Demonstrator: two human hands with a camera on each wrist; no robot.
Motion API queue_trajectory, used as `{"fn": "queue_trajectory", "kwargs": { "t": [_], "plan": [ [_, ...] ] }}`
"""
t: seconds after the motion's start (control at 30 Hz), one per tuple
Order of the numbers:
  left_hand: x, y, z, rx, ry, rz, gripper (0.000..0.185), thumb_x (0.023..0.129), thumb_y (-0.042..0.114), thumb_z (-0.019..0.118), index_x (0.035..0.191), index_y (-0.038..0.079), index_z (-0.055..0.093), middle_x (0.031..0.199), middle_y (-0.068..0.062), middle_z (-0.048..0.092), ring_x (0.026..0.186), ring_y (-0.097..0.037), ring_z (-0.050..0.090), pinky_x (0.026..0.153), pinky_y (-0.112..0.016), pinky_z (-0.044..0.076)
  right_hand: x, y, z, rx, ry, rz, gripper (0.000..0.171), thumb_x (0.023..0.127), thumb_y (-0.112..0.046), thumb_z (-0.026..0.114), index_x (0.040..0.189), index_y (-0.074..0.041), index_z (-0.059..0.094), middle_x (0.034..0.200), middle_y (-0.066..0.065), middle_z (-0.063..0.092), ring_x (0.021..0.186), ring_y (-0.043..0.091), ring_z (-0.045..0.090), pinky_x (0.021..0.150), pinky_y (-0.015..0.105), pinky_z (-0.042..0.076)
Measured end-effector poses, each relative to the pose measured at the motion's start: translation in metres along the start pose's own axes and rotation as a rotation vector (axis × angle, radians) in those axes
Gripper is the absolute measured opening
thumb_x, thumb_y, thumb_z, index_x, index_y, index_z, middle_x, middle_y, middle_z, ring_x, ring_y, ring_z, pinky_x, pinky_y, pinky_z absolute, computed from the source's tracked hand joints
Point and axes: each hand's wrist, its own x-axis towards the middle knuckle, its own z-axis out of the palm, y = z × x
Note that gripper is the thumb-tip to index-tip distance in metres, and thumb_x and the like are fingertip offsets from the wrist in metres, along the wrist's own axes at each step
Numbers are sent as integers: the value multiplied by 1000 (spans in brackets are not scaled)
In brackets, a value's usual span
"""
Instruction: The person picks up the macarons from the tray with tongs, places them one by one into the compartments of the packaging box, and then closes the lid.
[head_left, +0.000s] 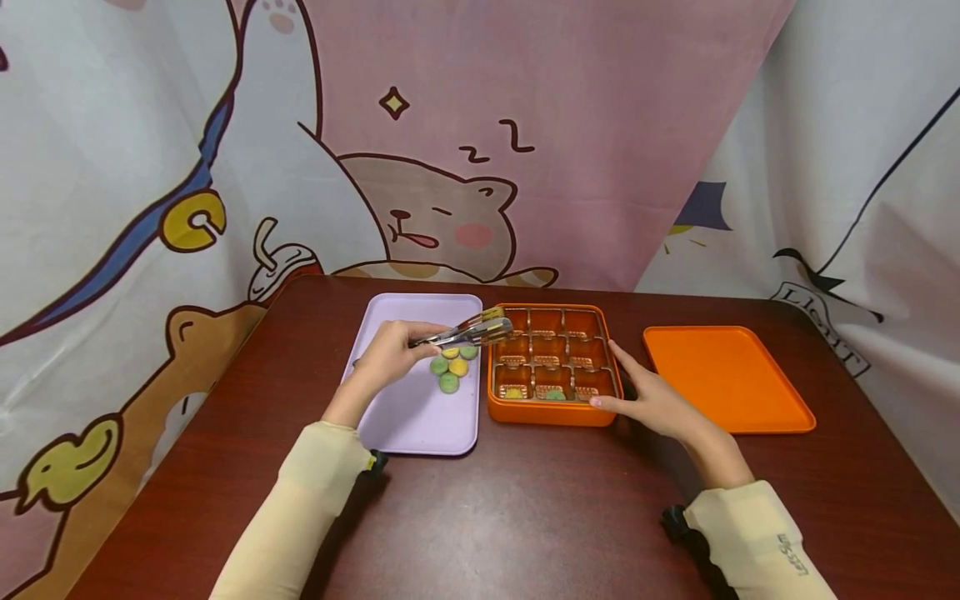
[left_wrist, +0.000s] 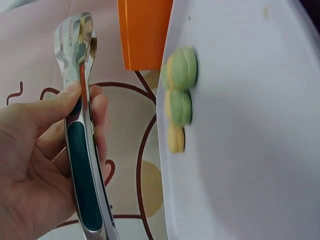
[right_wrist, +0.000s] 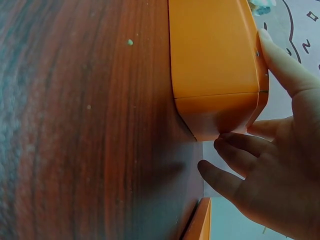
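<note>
1. Left hand [head_left: 386,354]: the fingers and thumb curl round the handles of a pair of metal tongs [head_left: 468,332]. The hand sits over the lilac tray [head_left: 420,417].
2. Tongs: in the left wrist view the thumb presses on one arm and the fingers back the other, on the dark green grip inserts. The two slotted tips lie close together. A sliver of yellow shows between the tips in both views; what it is cannot be told.
3. Tong position: in the head view the tips reach just past the right edge of the lilac tray, over the left rear corner of the orange compartment box [head_left: 551,412].
4. Macarons [head_left: 452,367]: a small cluster of green and yellow pieces lies on the lilac tray, near its right edge and just below the tongs. The left wrist view shows three of them touching in a row [left_wrist: 179,97].
5. Orange compartment box: it stands on the counter [head_left: 525,517] just right of the lilac tray. It is divided into a three-by-three grid. The front row holds a yellow piece [head_left: 513,392] at the left and a green piece [head_left: 553,394] in the middle.
6. Right hand [head_left: 648,400]: it rests against the front right corner of the box with straight, relaxed fingers. In the right wrist view the thumb lies along the side wall and the fingertips [right_wrist: 227,142] touch the corner; nothing is gripped.
7. Orange lid [head_left: 723,379]: it lies flat on the counter, right of the box and apart from it.
8. Both forearms wear pale yellow sleeves [head_left: 300,508].
</note>
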Motion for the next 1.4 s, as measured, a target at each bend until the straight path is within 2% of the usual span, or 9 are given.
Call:
{"fn": "queue_trajectory", "kwargs": {
  "t": [0.17,0.57,0.67,0.77,0.87,0.97,1.13,1.3,1.4],
  "plan": [
    [5,10,6,-10,-19,8,33,82,17,72,115,16,70,110,-5,70,83,-13,57,70,-28,43,0,0,0,-4,-3,4,101,84,-50,65,153,-15,0,155,22,12,137,48,19,101,68,21],
    [12,26,23,-35,-55,28,31,83,18,72,114,20,70,106,-2,71,73,-11,53,66,-25,41,-1,1,1,-14,0,15,101,84,-51,64,153,-17,0,155,23,13,136,48,20,100,68,22],
    [14,31,28,-49,-68,27,31,83,18,71,114,20,70,103,-1,71,67,-11,54,64,-25,42,-1,0,1,-12,-1,19,101,84,-51,64,153,-17,-1,155,23,13,136,48,21,100,67,23],
    [15,35,33,-54,-86,33,32,84,18,71,116,20,69,90,-1,72,60,-7,55,66,-24,42,-1,-1,1,-12,0,24,101,83,-51,65,153,-17,0,155,23,14,136,48,21,101,67,23],
    [16,40,37,-58,-107,37,33,84,19,70,117,20,68,83,-3,71,49,-6,51,61,-23,43,-1,0,1,-15,1,23,101,83,-51,65,153,-16,0,155,22,13,136,47,20,101,67,22],
    [18,45,41,-36,-119,50,34,84,21,70,118,22,68,90,-3,71,50,-7,48,56,-23,40,-1,0,1,-17,0,22,101,83,-51,65,153,-16,0,155,23,13,136,48,20,101,67,22],
    [20,52,48,-3,-134,110,34,84,22,70,118,23,68,112,1,69,78,-9,53,69,-23,41,-2,-1,0,-21,-4,23,100,84,-51,64,153,-17,-1,155,23,11,136,49,19,100,68,22],
    [20,58,54,-13,-156,138,33,85,21,69,119,22,67,114,1,68,70,-10,49,66,-24,40,-1,-1,1,-11,-4,22,100,84,-51,64,153,-19,0,156,21,11,137,48,19,100,68,22],
    [21,63,56,3,-162,147,33,85,22,69,119,23,67,114,2,68,73,-10,51,68,-25,41,-2,-1,1,-4,-6,20,100,84,-51,64,153,-19,0,156,21,11,137,48,18,100,68,21]
  ]
}}
